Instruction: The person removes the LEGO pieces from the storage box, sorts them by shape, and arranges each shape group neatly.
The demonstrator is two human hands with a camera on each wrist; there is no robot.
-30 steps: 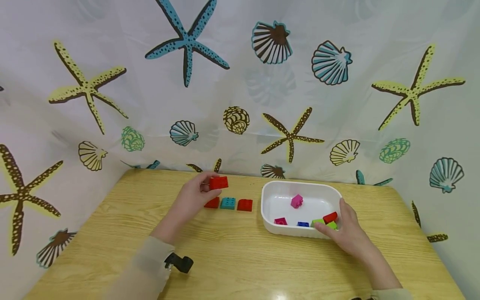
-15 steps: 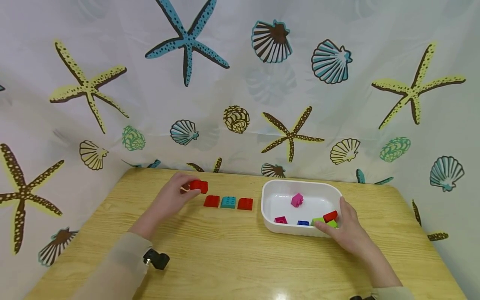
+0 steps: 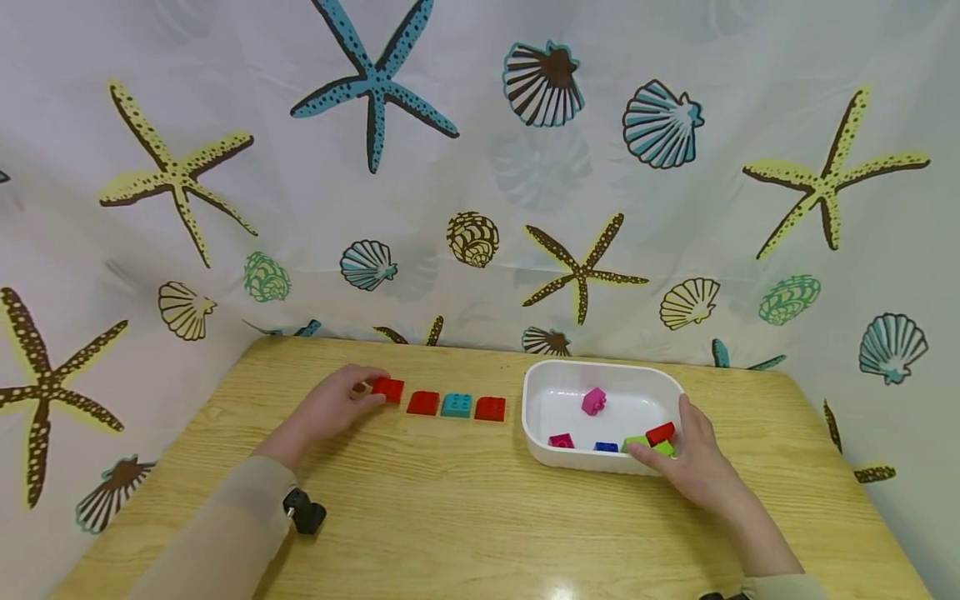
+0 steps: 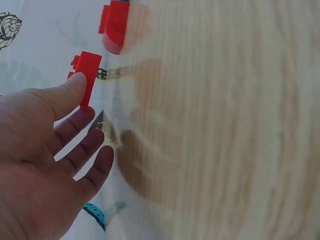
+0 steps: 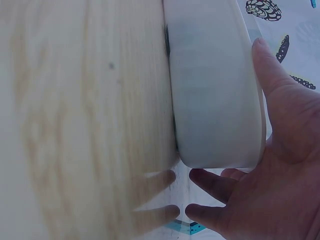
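The laying-out is looking partway along: a red studded plastic block (image 3: 423,403), a turquoise studded plastic block (image 3: 457,406) and a second red studded plastic block (image 3: 490,409) are sitting in a row, slightly apart, on the pale wood-grain table (image 3: 450,517), while a third red plastic block (image 3: 390,390) is occupying the row's 9 o'clock end, not yet released. Six pieces are lying outside the row in the white plastic tray (image 3: 577,459) at its 3 o'clock side: a pink studded block (image 3: 594,402) near the centre, a magenta block (image 3: 561,442) at 8, a blue block (image 3: 606,447) at 6, and two lime-green blocks (image 3: 636,444) with a small red block (image 3: 661,433) around 4. The left hand (image 3: 333,404) is pinching the third red plastic block between thumb and fingertip, its other fingers spreading loosely, and the block is seemingly hanging just above the table; this hand is pointing toward 2. The right hand (image 3: 701,467) is holding the tray's 4 o'clock corner, thumb lying over the near rim, fingers bracing the end wall.
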